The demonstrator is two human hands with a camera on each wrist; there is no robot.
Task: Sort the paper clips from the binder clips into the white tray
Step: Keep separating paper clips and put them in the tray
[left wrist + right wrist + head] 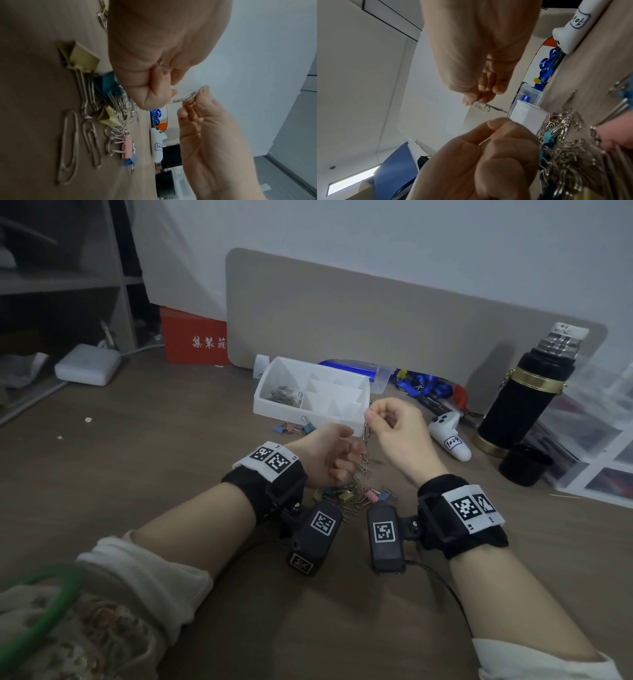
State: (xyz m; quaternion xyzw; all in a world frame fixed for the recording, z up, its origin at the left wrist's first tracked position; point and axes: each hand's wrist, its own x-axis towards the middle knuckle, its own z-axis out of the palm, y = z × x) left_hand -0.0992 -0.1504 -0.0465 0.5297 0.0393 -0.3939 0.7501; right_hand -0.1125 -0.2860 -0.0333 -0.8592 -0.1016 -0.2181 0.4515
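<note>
My right hand (371, 414) is raised just in front of the white tray (308, 416) and pinches linked silver paper clips (366, 430) that dangle from its fingertips. In the right wrist view the same clips (483, 106) hang from the right hand (481, 97). My left hand (342, 463) hovers over the mixed pile of paper clips and coloured binder clips (356, 491), its fingers curled round a paper clip wire (484, 142). The tray's left compartment holds several paper clips (284, 397). A few binder clips (294, 428) lie against the tray's front.
A black thermos (524, 395), a black cup (525, 463) and a white controller (448, 436) stand to the right. Blue lanyards (421, 381) and a clear box (380, 374) lie behind the tray, before a beige panel (376, 313). A red box (195, 337) and a white adapter (87, 364) sit far left.
</note>
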